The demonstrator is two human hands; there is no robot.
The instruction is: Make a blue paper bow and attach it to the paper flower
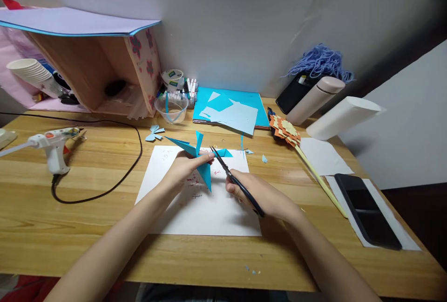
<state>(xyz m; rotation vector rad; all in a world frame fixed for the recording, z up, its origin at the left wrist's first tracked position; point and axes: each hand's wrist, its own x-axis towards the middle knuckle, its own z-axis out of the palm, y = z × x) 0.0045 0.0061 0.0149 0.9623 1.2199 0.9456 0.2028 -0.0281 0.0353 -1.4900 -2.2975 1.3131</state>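
My left hand [186, 168] pinches a folded blue paper piece [200, 158] above a white sheet [209, 209] lying on the wooden desk [104, 241]. My right hand [265, 195] is closed round the handles of black scissors [232, 178]. The scissor blades point up and left and meet the blue paper near its top edge. Small blue offcuts [264, 158] lie just beyond the white sheet.
A white glue gun [54, 146] with a black cord [118, 176] lies at the left. Blue paper sheets [230, 113], a clear bowl [172, 107], markers [189, 88], a small blue paper butterfly [154, 133], an orange paper fan stick [289, 135], a black phone [366, 216] and a wooden shelf box [94, 73] surround the work spot.
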